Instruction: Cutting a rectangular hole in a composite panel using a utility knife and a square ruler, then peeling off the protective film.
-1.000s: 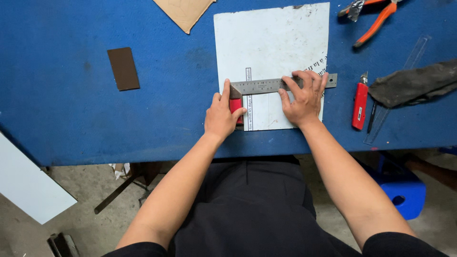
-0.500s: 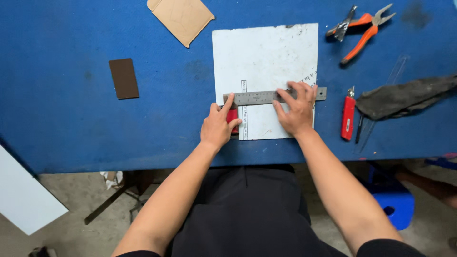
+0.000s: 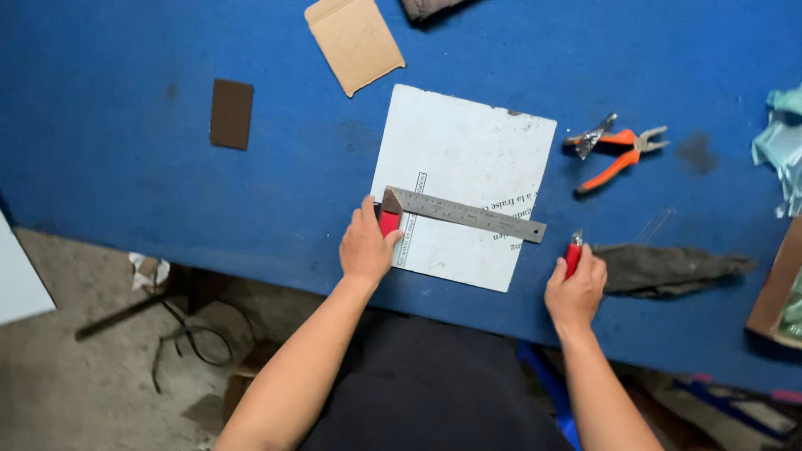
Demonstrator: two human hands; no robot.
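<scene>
A white sheet [image 3: 459, 159] lies on the blue table [image 3: 167, 192]. Across its lower part rests a metal square [image 3: 468, 215] with a red stock at its left end. My left hand [image 3: 366, 246] presses on that red stock at the sheet's left edge. Off the sheet to the right, my right hand [image 3: 575, 288] is closed around a red-handled cutter [image 3: 573, 253] near the table's front edge; only the tool's top shows above my fingers.
Orange-handled pliers [image 3: 622, 149] lie right of the sheet. A dark rag [image 3: 668, 267] lies beside my right hand. A cardboard piece [image 3: 355, 42] and a small brown rectangle [image 3: 231, 114] sit further back and left. Crumpled teal plastic [image 3: 781, 142] and a box are at the right edge.
My right hand has left the ruler blade and moved right to take hold of the red-handled cutter. The left hand stays on the square's stock. The camera view has shifted.
</scene>
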